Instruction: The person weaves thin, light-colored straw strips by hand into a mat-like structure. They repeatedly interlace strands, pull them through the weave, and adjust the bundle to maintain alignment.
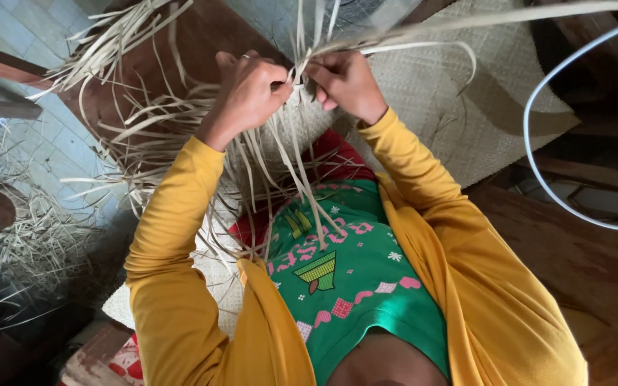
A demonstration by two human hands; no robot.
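Note:
My left hand (248,93) and my right hand (345,82) are raised in front of me, close together, both pinching pale dried leaf strips (291,154) where they cross. The strips fan out upward and hang down toward my green patterned shirt. A ring shows on my left hand. The strips run from the unfinished edge of a woven straw mat (459,107) that spreads out beyond my hands. My sleeves are yellow.
Loose strips and trimmings lie piled at the left (37,236) over a pale tiled floor. A white curved cable or hoop (538,164) arcs at the right over dark wooden boards (581,250). More loose strips fan out at upper left (109,43).

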